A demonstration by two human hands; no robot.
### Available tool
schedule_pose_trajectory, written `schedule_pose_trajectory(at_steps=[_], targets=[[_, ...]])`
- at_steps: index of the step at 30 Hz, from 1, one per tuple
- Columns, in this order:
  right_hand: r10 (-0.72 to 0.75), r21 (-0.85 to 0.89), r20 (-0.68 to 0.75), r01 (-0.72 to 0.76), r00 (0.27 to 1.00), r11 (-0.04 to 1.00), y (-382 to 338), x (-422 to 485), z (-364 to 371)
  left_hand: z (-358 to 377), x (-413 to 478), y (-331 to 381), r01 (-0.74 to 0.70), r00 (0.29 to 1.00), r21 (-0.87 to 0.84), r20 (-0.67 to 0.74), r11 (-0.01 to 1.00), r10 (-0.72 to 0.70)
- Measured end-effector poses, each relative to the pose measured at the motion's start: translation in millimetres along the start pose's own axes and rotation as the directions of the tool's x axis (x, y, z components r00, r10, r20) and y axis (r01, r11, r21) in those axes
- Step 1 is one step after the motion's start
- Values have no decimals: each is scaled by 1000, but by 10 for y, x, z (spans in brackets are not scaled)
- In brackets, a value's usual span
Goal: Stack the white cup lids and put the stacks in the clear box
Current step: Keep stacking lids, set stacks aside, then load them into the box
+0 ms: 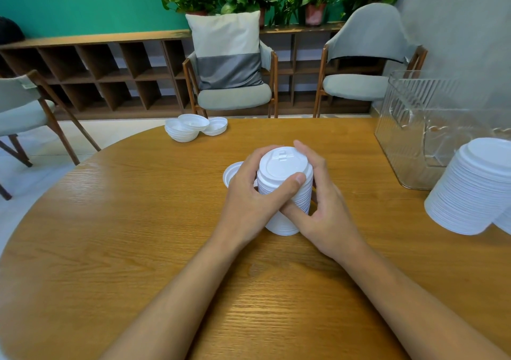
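I am gripping a stack of white lids [283, 164] at the middle of the counter [138, 221] with both hands. My left hand [249, 196] is curling round its 9 o'clock side, thumb lying across the front. My right hand [326, 210] is wrapping round the 3 o'clock side. A single lid [231, 171] is lying just behind my left hand. Loose lids [193, 128] are sitting at 11 o'clock by the far edge. The clear box [431, 127] is standing at 2 o'clock, with a taller stack [475, 191] near it at 3 o'clock.
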State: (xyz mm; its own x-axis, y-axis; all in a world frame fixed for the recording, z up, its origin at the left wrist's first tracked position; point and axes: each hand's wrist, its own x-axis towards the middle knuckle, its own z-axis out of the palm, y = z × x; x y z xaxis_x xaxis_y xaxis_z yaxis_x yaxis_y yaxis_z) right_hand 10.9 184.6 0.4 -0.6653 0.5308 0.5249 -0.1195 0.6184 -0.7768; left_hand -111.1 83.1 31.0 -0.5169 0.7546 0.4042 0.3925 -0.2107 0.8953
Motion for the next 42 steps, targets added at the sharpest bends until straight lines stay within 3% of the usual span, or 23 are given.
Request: schedule_pose_trajectory(at_steps=[5, 10, 12, 17, 20, 23, 26, 42], targets=[[-22, -16, 3, 22, 1000, 1000, -18, -4, -4, -30, 31, -5, 6, 1000, 94, -17, 996, -4], [0, -27, -4, 0, 1000, 1000, -20, -15, -7, -64, -2, -44, 57, 995, -42, 88, 998, -53], [0, -41, 1, 0, 1000, 999, -28, -15, -18, -168, 11, -104, 40, 989, -22, 142, 999, -36], [-12, -61, -56, 9, 998, 998, -39, 4, -19, -450, 95, -339, -76, 985, 370, -117, 926, 128], [-5, -77, -83, -1, 997, 997, -19, 0, -45, -526, 113, -518, -87, 993, 613, -14, 786, 121], [10, -81, -77, -16, 997, 997, -17, -1, -57, -543, 111, -599, -91, 996, 704, 65, 704, 64], [10, -87, -72, -16, 997, 996, -12, 3, -56, -535, 118, -609, -125, 992, 724, 77, 679, 102], [19, -74, -68, -24, 998, 997, -33, -25, -61, -442, 80, -609, -176, 983, 648, 70, 741, 172]])
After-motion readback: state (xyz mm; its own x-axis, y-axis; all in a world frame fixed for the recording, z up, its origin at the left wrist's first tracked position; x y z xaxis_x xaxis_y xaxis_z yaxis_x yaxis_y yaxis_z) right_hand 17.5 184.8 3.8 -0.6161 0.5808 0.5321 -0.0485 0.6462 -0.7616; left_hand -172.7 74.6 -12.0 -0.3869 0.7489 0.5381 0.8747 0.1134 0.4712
